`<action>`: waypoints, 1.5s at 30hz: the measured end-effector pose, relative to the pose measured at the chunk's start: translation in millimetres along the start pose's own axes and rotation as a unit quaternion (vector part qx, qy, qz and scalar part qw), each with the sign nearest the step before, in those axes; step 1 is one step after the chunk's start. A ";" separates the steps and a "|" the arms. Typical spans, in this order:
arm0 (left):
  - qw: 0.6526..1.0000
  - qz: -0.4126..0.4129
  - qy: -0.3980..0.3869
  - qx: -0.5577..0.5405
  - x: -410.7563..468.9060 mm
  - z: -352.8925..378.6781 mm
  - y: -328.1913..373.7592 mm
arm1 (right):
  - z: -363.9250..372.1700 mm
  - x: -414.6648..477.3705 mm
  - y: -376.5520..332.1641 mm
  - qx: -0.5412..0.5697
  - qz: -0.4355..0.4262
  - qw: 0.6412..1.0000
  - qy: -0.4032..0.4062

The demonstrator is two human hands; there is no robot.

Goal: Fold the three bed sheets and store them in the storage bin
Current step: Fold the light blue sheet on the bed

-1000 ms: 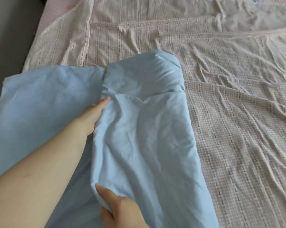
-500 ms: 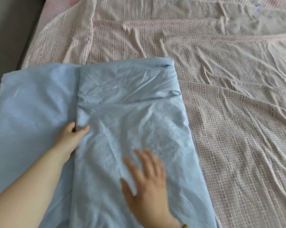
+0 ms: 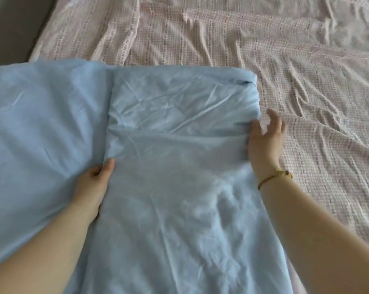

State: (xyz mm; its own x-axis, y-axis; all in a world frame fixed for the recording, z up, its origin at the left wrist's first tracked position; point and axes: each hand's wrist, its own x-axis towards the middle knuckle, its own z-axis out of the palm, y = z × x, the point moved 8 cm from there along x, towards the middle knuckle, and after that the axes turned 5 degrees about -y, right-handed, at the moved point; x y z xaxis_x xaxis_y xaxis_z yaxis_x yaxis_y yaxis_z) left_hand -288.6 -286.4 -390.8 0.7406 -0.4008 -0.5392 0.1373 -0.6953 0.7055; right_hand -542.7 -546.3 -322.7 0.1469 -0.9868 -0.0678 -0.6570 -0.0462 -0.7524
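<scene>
Blue sheet: lay part-folded on pink checked sheet; near end cut off by frame.
L hand: thumb on top, fingers tucked under fold edge, pinching it; fingers mostly hidden.
R hand: fingers spread at sheet's R edge; blurred, contact unclear.
Bracelet: on R wrist.

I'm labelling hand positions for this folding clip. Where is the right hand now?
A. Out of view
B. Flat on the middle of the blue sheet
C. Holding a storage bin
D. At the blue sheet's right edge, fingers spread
D: the right hand sits against the right edge of the blue sheet with its fingers spread. No bin is in view.
</scene>
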 end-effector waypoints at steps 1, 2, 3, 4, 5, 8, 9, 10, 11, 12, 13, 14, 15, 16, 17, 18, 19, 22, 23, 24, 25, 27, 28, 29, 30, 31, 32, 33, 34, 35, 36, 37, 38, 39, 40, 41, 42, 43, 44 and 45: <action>1.000 -0.002 0.004 0.007 0.2 0.6 -0.5 | 1.0 28.2 -8.9 -0.015 0.006 1.000 -0.007; 1.000 -0.005 0.010 0.012 3.7 1.3 -3.0 | 8.7 57.0 -19.4 -0.033 0.003 0.999 -0.032; 1.000 -0.005 0.015 0.020 3.3 1.5 -2.1 | 14.0 78.9 -27.2 -0.041 0.001 0.997 -0.065; 1.000 -0.008 0.018 0.019 6.3 2.7 -3.7 | 24.2 96.1 -32.9 -0.038 0.000 0.994 -0.106; 1.000 -0.009 0.022 0.017 8.3 2.8 -3.7 | 32.2 108.8 -36.2 -0.027 0.002 0.989 -0.143; 1.000 -0.018 0.019 0.007 11.8 3.9 -4.2 | 38.4 129.4 -35.2 0.057 0.029 0.971 -0.230; 1.000 -0.020 0.019 0.005 14.4 3.8 -3.8 | 38.7 133.7 -36.7 0.086 0.040 0.960 -0.263; 1.000 -0.025 0.016 0.000 13.7 4.7 -4.8 | 35.5 134.3 -36.6 0.118 0.052 0.948 -0.292; 0.999 -0.028 0.017 -0.008 14.9 5.0 -4.9 | 34.4 135.6 -39.8 0.136 0.060 0.937 -0.316; 0.999 -0.030 0.021 -0.015 16.6 5.0 -5.3 | 35.9 138.4 -44.4 0.130 0.064 0.934 -0.325; 0.999 -0.031 0.022 -0.017 16.9 4.9 -5.6 | 37.6 142.2 -47.7 0.106 0.066 0.939 -0.322; 0.999 -0.030 0.022 -0.015 16.9 5.0 -5.3 | 40.5 145.3 -50.0 0.055 0.067 0.949 -0.304; 0.999 -0.032 0.020 -0.013 16.6 4.6 -5.8 | 40.1 149.9 -51.6 -0.030 0.066 0.963 -0.261; 0.999 -0.034 0.021 -0.014 17.0 5.0 -6.7 | 38.2 156.6 -57.6 -0.127 0.032 0.970 -0.203; 0.999 -0.039 0.022 -0.015 17.0 4.6 -6.7 | 35.8 157.9 -67.4 -0.202 -0.018 0.969 -0.143; 0.999 -0.047 0.021 -0.016 15.9 5.1 -6.9 | 34.8 149.8 -77.2 -0.232 -0.055 0.967 -0.093; 0.998 -0.054 0.020 -0.022 15.6 5.6 -6.6 | 34.4 137.0 -85.3 -0.223 -0.078 0.970 -0.062; 0.996 -0.073 0.018 -0.039 12.6 5.3 -4.6 | 43.2 71.0 -74.3 -0.225 -0.137 0.963 -0.058; 0.996 -0.072 0.019 -0.040 11.4 4.9 -3.3 | 47.6 37.7 -61.4 -0.254 -0.161 0.951 -0.070; 0.997 -0.070 0.018 -0.041 11.1 5.3 -3.2 | 52.6 4.9 -45.5 -0.286 -0.193 0.934 -0.087; 0.997 -0.065 0.018 -0.035 11.3 5.4 -3.1 | 58.0 -26.0 -27.7 -0.323 -0.229 0.912 -0.111; 0.998 -0.054 0.021 -0.022 8.7 6.6 -2.8 | 63.0 -60.1 8.3 -0.387 -0.268 0.866 -0.169; 0.998 -0.048 0.022 -0.021 7.4 6.7 -2.3 | 60.3 -60.8 18.9 -0.395 -0.265 0.862 -0.176; 0.998 -0.045 0.022 -0.024 6.1 6.3 -1.3 | 54.0 -57.1 23.0 -0.394 -0.248 0.868 -0.173; 0.998 -0.044 0.020 -0.028 4.5 6.5 -0.4 | 44.0 -54.2 26.3 -0.386 -0.220 0.882 -0.159; 0.998 -0.043 0.018 -0.031 0.5 5.5 0.1 | 31.8 -56.0 31.7 -0.369 -0.176 0.901 -0.146; 0.998 -0.040 0.014 -0.036 -0.1 5.5 0.4 | 21.2 -59.5 40.8 -0.338 -0.115 0.923 -0.143; 0.999 -0.036 0.012 -0.037 -3.8 4.3 0.9 | 9.4 -72.4 52.9 -0.300 -0.048 0.941 -0.145; 0.999 -0.030 0.013 -0.033 -7.8 2.0 1.1 | 0.2 -90.5 63.7 -0.274 -0.001 0.950 -0.150; 0.999 -0.024 0.011 -0.033 -11.2 0.1 1.6 | -7.5 -111.1 71.0 -0.256 0.021 0.954 -0.153; 0.999 -0.013 0.003 -0.039 -17.3 -0.8 2.3 | -16.2 -134.2 73.5 -0.238 0.024 0.959 -0.152; 0.999 -0.002 -0.011 -0.050 -21.8 -0.7 2.9 | -21.1 -153.3 74.9 -0.221 0.024 0.962 -0.160; 0.998 0.009 -0.028 -0.059 -31.6 -1.3 1.2 | -24.5 -174.2 78.9 -0.215 0.028 0.959 -0.180; 0.996 0.014 -0.045 -0.073 -38.1 -1.3 -1.1 | -24.5 -190.2 82.5 -0.216 0.031 0.956 -0.198; 0.995 0.011 -0.060 -0.083 -48.7 -2.3 -7.2 | -27.8 -207.4 86.7 -0.216 0.035 0.954 -0.205; 0.994 0.002 -0.070 -0.089 -59.5 -3.8 -15.6 | -31.9 -219.5 88.1 -0.212 0.037 0.956 -0.198; 0.994 -0.010 -0.075 -0.084 -68.8 -5.3 -26.8 | -35.8 -227.2 88.8 -0.198 0.040 0.962 -0.183; 0.994 -0.022 -0.077 -0.076 -82.8 -8.4 -39.2 | -42.9 -235.4 88.2 -0.175 0.043 0.970 -0.161; 0.995 -0.031 -0.078 -0.062 -95.8 -10.5 -50.4 | -49.0 -240.5 90.3 -0.146 0.058 0.978 -0.137; 0.995 -0.035 -0.078 -0.050 -108.3 -11.9 -59.9 | -54.6 -243.4 92.8 -0.112 0.082 0.983 -0.122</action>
State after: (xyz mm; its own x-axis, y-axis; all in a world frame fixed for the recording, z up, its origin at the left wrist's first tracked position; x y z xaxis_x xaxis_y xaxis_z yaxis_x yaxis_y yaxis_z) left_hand -369.2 -194.3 -369.2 0.6174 -0.4463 -0.6477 0.2560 -0.6646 0.7020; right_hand -679.8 -318.9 -340.3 0.1815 -0.9183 -0.3519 -0.8292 0.0495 -0.5567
